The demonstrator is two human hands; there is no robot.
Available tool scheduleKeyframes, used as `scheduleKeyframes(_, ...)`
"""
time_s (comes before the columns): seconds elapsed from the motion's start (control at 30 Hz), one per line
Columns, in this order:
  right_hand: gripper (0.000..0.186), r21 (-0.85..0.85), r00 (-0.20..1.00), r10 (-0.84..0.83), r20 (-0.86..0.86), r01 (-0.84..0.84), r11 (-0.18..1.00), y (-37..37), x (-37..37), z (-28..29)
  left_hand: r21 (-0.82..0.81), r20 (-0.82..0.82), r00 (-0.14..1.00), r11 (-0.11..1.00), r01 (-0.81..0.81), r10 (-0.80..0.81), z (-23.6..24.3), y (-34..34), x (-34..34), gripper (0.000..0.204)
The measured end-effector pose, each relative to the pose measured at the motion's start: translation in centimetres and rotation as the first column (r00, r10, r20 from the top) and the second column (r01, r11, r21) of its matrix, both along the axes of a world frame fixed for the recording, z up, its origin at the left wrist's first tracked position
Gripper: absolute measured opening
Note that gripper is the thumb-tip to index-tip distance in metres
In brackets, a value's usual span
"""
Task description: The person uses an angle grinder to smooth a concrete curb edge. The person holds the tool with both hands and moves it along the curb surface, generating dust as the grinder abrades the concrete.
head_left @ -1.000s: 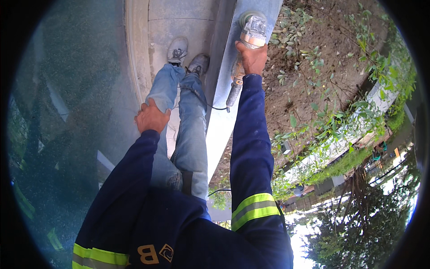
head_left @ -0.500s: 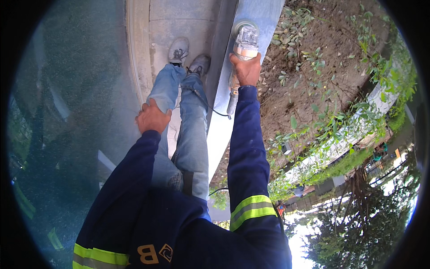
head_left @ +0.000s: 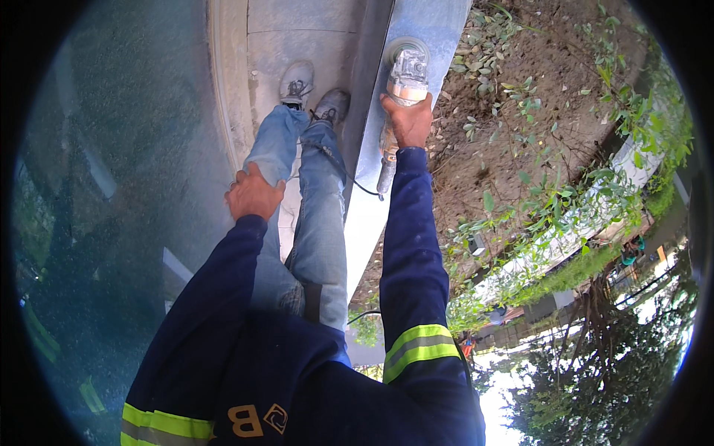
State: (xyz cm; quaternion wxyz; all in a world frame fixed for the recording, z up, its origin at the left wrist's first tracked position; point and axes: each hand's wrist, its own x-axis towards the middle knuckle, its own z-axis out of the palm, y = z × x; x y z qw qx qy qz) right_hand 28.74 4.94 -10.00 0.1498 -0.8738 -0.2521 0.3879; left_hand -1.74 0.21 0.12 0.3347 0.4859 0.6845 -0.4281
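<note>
My right hand (head_left: 410, 121) is wrapped around the body of a dusty angle grinder (head_left: 408, 73) with an orange band. The grinder's round disc lies against the pale top of a long, smooth ledge (head_left: 372, 215). From the tool's rear end a black cord (head_left: 363, 187) loops left across my shin. My left hand (head_left: 254, 195) rests on my left knee, thumb and fingers apart over the jeans (head_left: 277, 145), holding no tool.
My grey shoes (head_left: 297, 82) stand on a dusty paved strip (head_left: 301, 44) beside the ledge. To the left is a dark, speckled glassy surface (head_left: 134, 149). Right of the ledge lies a soil bed (head_left: 476, 163) with leafy plants (head_left: 550, 193), bordered by a pale curb (head_left: 535, 260).
My right hand and the grinder have shifted very slightly toward me along the ledge. The left hand stays where it was on the knee.
</note>
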Motion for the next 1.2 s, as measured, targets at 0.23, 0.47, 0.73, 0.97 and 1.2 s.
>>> scheduleKeyframes(0.23, 0.077, 0.018, 0.998, -0.023, 0.064, 0.022, 1.0, 4.2, 0.6, 0.5, 0.03, 0.001, 1.0, 0.999, 0.027, -0.027, 0.1, -0.2, 0.2, 0.076)
scheduleKeyframes(0.47, 0.075, 0.141, 0.993, -0.079, -0.09, 0.091, 0.986, 0.6, 1.5, 0.7, 0.024, -0.024, 0.998, 0.998, 0.051, -0.05, 0.1, -0.4, -0.1, 0.079)
scheduleKeyframes(0.73, 0.078, -0.037, 0.998, 0.034, 0.06, -0.032, 0.999, 1.4, 0.2, 0.0, 0.05, -0.03, 0.996, 0.995, 0.088, -0.087, 0.0, -0.7, 0.2, 0.078)
scheduleKeyframes(0.97, 0.072, 0.082, 0.997, -0.077, 0.027, 0.075, 0.994, 0.5, 2.2, -0.6, 0.039, -0.024, 0.997, 0.997, 0.072, -0.071, 0.0, -0.4, 0.4, 0.077)
scheduleKeyframes(1.2, 0.076, -0.039, 0.999, 0.039, 0.026, -0.038, 0.999, -1.4, 0.1, -0.1, 0.035, -0.031, 0.997, 0.997, 0.072, -0.071, 0.2, -0.5, 0.5, 0.077)
